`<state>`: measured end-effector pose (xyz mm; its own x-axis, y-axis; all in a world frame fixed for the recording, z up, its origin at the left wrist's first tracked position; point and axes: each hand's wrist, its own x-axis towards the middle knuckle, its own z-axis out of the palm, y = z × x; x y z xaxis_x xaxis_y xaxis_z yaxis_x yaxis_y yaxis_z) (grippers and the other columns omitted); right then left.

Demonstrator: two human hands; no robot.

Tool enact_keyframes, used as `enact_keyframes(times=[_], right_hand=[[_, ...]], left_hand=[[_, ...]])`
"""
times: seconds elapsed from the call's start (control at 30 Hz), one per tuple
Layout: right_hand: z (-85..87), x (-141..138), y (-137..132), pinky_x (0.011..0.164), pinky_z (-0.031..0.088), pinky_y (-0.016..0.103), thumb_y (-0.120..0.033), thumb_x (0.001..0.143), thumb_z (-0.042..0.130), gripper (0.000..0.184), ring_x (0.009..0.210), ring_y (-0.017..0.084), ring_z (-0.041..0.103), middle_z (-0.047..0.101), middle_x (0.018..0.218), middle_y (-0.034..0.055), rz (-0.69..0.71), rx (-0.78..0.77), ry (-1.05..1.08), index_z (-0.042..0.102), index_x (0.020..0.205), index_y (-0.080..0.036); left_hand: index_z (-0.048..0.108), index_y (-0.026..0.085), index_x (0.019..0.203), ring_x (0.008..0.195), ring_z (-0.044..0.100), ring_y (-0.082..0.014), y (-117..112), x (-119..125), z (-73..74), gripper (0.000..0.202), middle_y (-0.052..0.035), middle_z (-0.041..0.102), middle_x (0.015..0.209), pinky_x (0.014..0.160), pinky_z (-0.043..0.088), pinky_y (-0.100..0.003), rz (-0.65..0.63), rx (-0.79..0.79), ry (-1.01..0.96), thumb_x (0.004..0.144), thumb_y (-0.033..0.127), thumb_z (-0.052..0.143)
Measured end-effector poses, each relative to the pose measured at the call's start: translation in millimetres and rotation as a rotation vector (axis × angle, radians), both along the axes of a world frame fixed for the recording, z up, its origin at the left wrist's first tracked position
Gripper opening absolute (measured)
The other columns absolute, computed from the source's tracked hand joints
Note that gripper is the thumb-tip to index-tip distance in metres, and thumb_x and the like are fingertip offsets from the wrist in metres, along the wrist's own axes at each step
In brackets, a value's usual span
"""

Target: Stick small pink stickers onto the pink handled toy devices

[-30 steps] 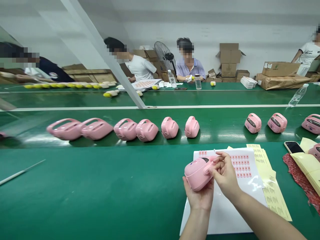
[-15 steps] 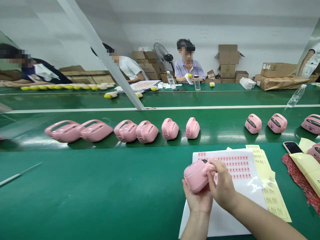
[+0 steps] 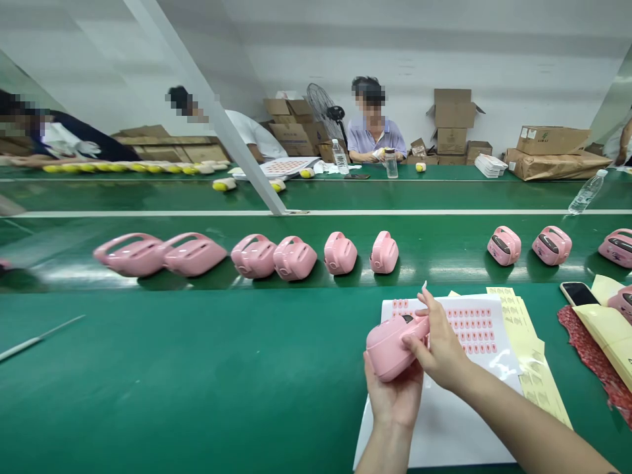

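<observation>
We hold a glossy pink, rounded plastic case point(image 3: 389, 350) above a white, pink-printed sheet point(image 3: 459, 428) on the green tabletop point(image 3: 197, 382), left hand point(image 3: 395, 400) gripping it from beneath, right hand point(image 3: 443, 347) clamped on its pink handle point(image 3: 419, 327).

The bare left arm point(image 3: 388, 447) points to 12 o'clock, and the left hand point(image 3: 396, 398) is palm up like a cup. The right arm point(image 3: 518, 421) points to 10 o'clock; the right hand point(image 3: 443, 349) is curled, thumb point(image 3: 417, 349) apart from fingers point(image 3: 434, 309).
</observation>
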<state>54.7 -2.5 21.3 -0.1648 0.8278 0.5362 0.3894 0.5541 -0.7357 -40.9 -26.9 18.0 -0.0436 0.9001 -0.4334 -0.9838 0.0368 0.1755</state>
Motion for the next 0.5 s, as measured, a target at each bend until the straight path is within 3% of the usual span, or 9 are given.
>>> enact_keyframes(times=[0.13,0.3,0.4,0.5], right_hand=[[-24.0,-5.3,36.6,0.088,0.050,0.042,-0.011,0.083,0.047,0.071,0.101,0.021,0.062,0.057,0.116,0.0133,0.035,-0.104,0.028,0.013,0.144,-0.022],[-46.3,-17.6,89.7,0.088,0.049,0.046,0.002,0.072,0.045,0.077,0.098,0.023,0.061,0.052,0.116,0.0140,-0.001,-0.116,-0.130,0.025,0.142,-0.022],[-51.1,-28.0,96.4,0.089,0.047,0.049,0.005,0.071,0.042,0.072,0.093,0.024,0.060,0.055,0.106,0.0109,0.035,-0.099,-0.166,0.040,0.136,-0.024],[-52.1,-31.2,90.3,0.087,0.048,0.046,0.004,0.073,0.041,0.066,0.089,0.021,0.059,0.055,0.098,0.0077,0.067,-0.100,-0.149,0.046,0.131,-0.026]], left_hand=[[0.044,0.017,0.131,0.086,0.069,-0.0268,-6.7,-18.0,-11.7,0.045,-0.0144,0.070,0.099,0.072,0.057,-0.038,0.032,0.017,0.031,0.090,0.033,0.037],[0.057,0.022,0.119,0.090,0.068,-0.0293,-20.1,-48.9,-32.9,0.041,-0.0108,0.071,0.105,0.070,0.058,-0.038,0.133,0.121,0.137,0.081,0.039,0.050],[0.058,0.030,0.118,0.087,0.069,-0.0278,-24.7,-59.1,-37.3,0.039,-0.0054,0.074,0.099,0.066,0.058,-0.037,0.174,0.118,0.214,0.082,0.042,0.049],[0.059,0.034,0.116,0.079,0.070,-0.0249,-25.2,-64.9,-37.4,0.036,-0.0008,0.075,0.090,0.062,0.058,-0.034,0.214,0.085,0.302,0.081,0.044,0.052]])
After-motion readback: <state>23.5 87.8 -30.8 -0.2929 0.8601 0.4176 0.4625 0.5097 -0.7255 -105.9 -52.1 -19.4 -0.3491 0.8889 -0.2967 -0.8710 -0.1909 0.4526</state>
